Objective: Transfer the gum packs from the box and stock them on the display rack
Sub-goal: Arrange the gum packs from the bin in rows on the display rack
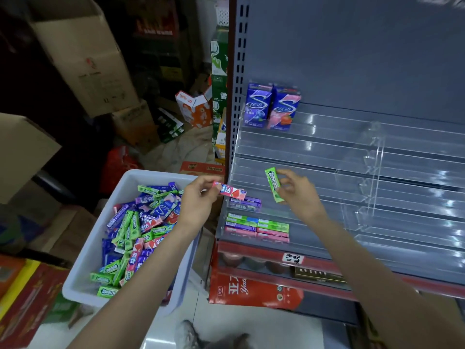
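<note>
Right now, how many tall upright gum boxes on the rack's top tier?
2: a blue box at the tier's left end, a pink strawberry box touching its right side. None appear hidden.

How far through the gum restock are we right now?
Early. Done: a few flat packs on the clear display rack, with two upright boxes on the top tier. In hand: left hand holds a pink pack, right hand a green pack. Left: the white box is still heaped.

**Rack access: mostly open**

Clear acrylic rack (314, 157): upper and right tiers bare, reachable from the front. Left end blocked by two upright boxes (271, 107) up top and flat gum packs (256, 226) on the lower tiers. Acrylic divider (372, 172) splits the tiers.
</note>
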Motion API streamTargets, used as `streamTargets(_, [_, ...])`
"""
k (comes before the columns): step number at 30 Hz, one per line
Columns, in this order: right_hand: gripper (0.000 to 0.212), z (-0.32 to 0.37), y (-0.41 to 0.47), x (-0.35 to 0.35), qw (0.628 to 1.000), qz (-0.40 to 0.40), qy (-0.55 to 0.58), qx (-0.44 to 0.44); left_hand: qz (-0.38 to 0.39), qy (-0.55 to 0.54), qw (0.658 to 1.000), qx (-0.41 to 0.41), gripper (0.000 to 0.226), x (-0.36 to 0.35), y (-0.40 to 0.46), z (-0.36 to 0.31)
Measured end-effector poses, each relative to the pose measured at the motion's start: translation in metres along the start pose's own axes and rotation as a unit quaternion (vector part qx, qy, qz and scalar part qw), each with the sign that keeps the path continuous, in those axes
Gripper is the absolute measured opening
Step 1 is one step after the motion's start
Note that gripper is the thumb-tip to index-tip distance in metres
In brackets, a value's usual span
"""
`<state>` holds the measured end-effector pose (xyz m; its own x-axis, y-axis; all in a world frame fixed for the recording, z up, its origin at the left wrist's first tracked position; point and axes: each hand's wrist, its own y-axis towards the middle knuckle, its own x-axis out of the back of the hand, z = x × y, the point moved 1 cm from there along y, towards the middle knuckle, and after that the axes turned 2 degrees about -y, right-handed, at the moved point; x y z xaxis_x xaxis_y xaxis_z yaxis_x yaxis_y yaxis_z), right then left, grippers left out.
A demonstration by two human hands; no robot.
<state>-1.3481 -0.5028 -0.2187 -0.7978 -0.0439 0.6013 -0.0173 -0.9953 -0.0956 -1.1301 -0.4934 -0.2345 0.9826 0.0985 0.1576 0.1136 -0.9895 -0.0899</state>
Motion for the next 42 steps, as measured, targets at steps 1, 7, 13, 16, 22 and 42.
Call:
streamTargets(1, [0.034,-0.001,0.001,0.0,0.999,0.003,-0.047,0.011,-0.003,0.0,1.0,0.002,0.014,0.001,0.0,0.0])
streamTargets(7, [0.027,-0.011,0.0,-0.014,0.966,0.029,-0.242,0.091,-0.019,0.004,1.0,-0.001,0.015,0.005,-0.001,0.004])
streamTargets(13, [0.029,-0.012,0.007,-0.032,0.94,0.039,-0.325,0.096,-0.011,-0.002,1.0,0.001,0.014,0.012,-0.003,0.006])
streamTargets(16, [0.032,-0.011,0.011,-0.041,0.944,0.05,-0.315,0.091,-0.019,0.007,1.0,-0.007,0.016,0.017,-0.004,0.008])
streamTargets(22, [0.032,-0.001,0.013,-0.054,0.956,0.109,-0.25,0.108,-0.02,0.002,1.0,0.001,0.016,0.027,-0.005,0.011])
streamTargets(42, [0.025,-0.002,0.006,-0.055,0.967,0.032,-0.246,0.058,-0.019,0.006,1.0,0.01,0.016,0.028,0.001,0.007])
